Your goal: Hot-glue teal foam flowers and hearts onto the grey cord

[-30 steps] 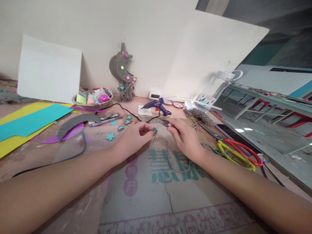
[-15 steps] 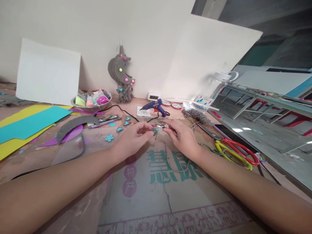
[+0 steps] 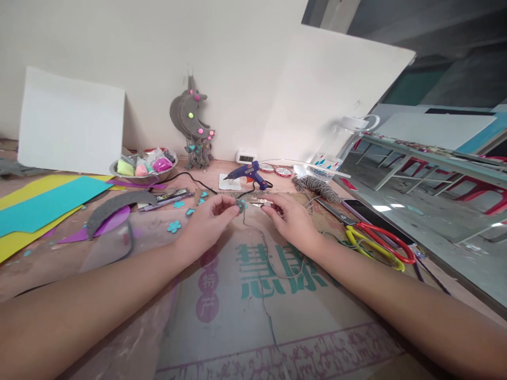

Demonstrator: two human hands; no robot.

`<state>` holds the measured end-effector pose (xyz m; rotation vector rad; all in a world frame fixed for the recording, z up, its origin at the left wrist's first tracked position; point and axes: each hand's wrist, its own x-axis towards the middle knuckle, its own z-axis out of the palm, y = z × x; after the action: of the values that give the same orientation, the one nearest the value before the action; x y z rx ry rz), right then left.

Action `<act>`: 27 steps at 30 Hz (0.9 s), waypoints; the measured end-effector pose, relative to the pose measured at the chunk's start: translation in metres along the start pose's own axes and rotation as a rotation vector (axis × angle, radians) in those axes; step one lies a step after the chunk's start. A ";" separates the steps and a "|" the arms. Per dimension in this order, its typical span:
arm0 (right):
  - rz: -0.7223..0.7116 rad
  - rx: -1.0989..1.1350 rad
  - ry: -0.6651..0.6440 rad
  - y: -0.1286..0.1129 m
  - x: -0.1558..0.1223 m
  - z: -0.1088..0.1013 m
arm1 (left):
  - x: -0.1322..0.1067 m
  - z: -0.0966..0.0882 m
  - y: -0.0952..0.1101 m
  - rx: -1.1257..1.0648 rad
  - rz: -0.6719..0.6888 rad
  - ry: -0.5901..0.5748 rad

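Note:
My left hand [image 3: 209, 220] pinches a small grey and teal flower-shaped piece [image 3: 240, 205] with a thin grey string [image 3: 273, 264] hanging from it over the table. My right hand [image 3: 292, 219] rests just to its right, fingers curled around a small thin silvery object [image 3: 258, 203] pointing at the flower. Both hands lie on a printed sack sheet [image 3: 261, 295] that covers the table. A blue glue gun [image 3: 249, 173] stands just beyond the hands.
Red and yellow scissors [image 3: 376, 240] and a phone [image 3: 370, 214] lie to the right, near a ball of grey yarn [image 3: 317, 186]. To the left are teal and yellow foam sheets [image 3: 43, 203], a bowl [image 3: 141, 170] of coloured bits, and a grey moon ornament [image 3: 190, 119] against the wall.
Both hands have shifted slightly left and farther away with the flower piece. The string now trails longer below it. The view has swung a little to the right.

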<state>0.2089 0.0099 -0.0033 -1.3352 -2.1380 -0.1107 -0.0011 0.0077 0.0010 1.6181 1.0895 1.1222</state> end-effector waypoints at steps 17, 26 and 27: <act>0.138 0.074 -0.055 0.032 0.015 -0.008 | 0.005 0.002 -0.008 -0.267 -0.104 -0.023; -0.004 0.635 -0.573 0.004 0.012 -0.022 | 0.000 0.001 0.001 -0.338 -0.125 -0.041; 0.053 0.738 -0.625 0.004 0.013 -0.023 | 0.000 0.001 0.001 -0.327 -0.128 -0.038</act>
<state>0.2188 0.0139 0.0213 -1.0338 -2.2499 1.1382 0.0001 0.0077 0.0019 1.2912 0.9163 1.1151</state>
